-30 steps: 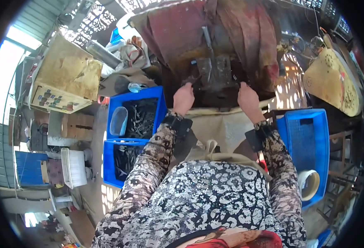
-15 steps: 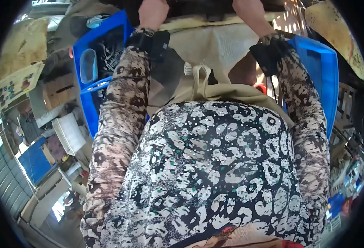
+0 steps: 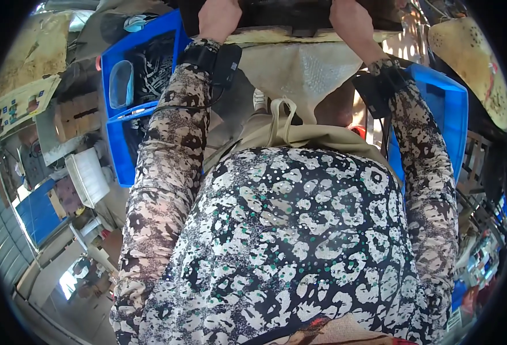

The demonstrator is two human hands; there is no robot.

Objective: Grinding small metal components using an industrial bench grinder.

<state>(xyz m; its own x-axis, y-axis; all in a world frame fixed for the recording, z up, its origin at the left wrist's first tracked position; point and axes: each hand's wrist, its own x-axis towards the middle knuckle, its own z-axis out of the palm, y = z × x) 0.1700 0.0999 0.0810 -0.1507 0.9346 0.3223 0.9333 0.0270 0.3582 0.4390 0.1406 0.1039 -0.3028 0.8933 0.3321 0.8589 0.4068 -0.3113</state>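
Note:
Both patterned sleeves reach upward to the top edge of the view. Only the wrist and heel of my left hand (image 3: 218,17) and of my right hand (image 3: 350,20) show; the fingers are cut off by the rim. Each forearm wears a black wrist strap: left strap (image 3: 216,57), right strap (image 3: 377,86). The hands lie against the lower edge of a dark machine (image 3: 288,10), above a pale, worn table edge (image 3: 299,37). A whitish padded sheet (image 3: 302,72) hangs below it, between my arms.
Two stacked blue crates (image 3: 121,149) with dark metal parts and a clear plastic tub (image 3: 121,83) stand at my left. Another blue crate (image 3: 452,109) is at my right. A yellowish speckled panel (image 3: 475,63) is at far right. Boxes and boards crowd the left floor.
The view has tipped down toward my body. The machine and my hands, fully seen a second ago gripping its sides, have slid to the top edge and are mostly cut off.

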